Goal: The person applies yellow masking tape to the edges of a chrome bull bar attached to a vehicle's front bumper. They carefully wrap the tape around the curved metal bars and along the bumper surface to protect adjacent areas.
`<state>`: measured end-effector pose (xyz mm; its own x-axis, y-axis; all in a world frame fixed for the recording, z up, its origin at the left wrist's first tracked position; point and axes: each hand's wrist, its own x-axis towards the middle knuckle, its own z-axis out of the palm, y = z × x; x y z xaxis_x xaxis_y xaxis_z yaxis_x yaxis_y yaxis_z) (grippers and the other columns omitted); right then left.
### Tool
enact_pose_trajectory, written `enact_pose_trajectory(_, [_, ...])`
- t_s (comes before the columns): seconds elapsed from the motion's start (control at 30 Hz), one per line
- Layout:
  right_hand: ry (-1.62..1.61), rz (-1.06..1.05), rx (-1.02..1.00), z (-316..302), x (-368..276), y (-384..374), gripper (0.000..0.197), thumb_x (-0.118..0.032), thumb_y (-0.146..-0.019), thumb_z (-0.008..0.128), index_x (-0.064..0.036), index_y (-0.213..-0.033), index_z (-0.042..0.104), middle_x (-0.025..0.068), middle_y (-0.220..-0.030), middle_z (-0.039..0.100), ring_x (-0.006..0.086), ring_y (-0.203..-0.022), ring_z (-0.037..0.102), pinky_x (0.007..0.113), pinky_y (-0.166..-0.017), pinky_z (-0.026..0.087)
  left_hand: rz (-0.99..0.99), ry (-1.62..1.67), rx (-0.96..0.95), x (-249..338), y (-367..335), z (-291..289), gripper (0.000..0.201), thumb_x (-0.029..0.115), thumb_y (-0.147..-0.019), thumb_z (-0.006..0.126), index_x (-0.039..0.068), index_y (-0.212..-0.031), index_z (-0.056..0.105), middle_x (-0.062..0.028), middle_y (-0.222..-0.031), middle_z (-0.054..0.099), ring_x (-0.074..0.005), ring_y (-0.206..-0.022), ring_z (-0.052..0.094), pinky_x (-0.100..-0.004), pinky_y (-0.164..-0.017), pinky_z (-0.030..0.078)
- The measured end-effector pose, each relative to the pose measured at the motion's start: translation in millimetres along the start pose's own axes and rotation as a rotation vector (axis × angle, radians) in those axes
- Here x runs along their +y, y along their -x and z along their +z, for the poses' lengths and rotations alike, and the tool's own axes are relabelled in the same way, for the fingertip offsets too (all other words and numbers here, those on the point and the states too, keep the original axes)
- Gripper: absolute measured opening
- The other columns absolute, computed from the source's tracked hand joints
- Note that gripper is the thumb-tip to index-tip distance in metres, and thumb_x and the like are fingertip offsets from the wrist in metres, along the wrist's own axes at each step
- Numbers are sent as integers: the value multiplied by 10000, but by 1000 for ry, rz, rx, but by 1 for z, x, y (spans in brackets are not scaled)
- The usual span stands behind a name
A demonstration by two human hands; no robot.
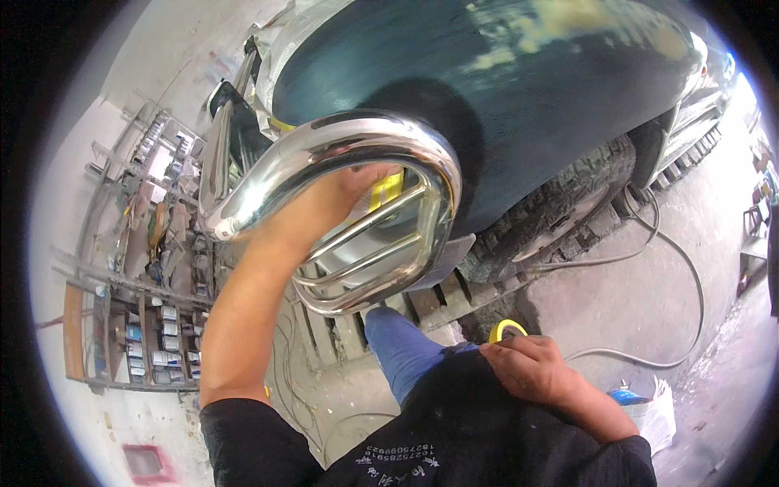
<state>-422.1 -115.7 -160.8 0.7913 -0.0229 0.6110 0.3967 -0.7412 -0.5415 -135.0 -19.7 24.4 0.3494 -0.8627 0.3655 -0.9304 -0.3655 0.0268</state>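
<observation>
My right hand is closed on a roll of yellow masking tape, held low in front of my body. My left arm reaches under the upper tube of a chrome bumper guard, and my left hand is behind that tube. Yellow tape lies beside this hand, inside the guard's loop. The tube hides most of the left fingers, so their grip does not show. Past the guard rises a dark car fender, its paint dull, with pale patches farther along.
Below the fender sits a dirty tire. A hose curves over the concrete floor at right, with a white bag near it. Slotted floor grating runs beneath the guard. Shelves of cans and bottles stand at left.
</observation>
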Motion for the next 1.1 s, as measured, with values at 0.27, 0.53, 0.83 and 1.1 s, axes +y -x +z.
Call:
enact_pose_trajectory(0.27, [-31, 103, 11, -5, -2, -7, 327, -1, -769, 685, -1, -1091, 627, 112, -954, 671, 265, -824, 679, 350, -724, 585, -7, 142, 73, -16, 46, -11, 421, 351, -888, 659, -16, -1094, 634, -163, -1060, 642, -280, -965, 615, -385, -819, 482])
enact_pose_trajectory(0.53, [-260, 320, -68, -17, -3, -18, 489, 21, -788, 688, -6, -1254, 545, 205, -1241, 583, 365, -1157, 586, 389, -960, 505, 111, 342, 332, 55, 152, 44, 344, 149, -747, 788, 20, -1030, 641, -138, -979, 630, -286, -844, 627, -376, -762, 506])
enact_pose_trajectory(0.83, [-244, 211, -130, -10, -4, -24, 529, -10, -791, 711, -68, -1290, 545, 192, -1174, 570, 373, -1090, 600, 396, -896, 533, -189, 952, -70, 112, 172, 115, 359, 84, -780, 776, 63, -1081, 582, -112, -1023, 565, -267, -886, 596, -350, -752, 495])
enact_pose_trajectory(1.1, [-226, 343, -218, -22, -12, -28, 479, -56, -805, 695, -80, -1264, 564, 165, -1134, 595, 347, -1007, 630, 400, -796, 561, -175, 888, -5, 119, 174, 122, 188, 67, -823, 705, 46, -946, 565, -125, -984, 578, -350, -870, 601, -405, -751, 499])
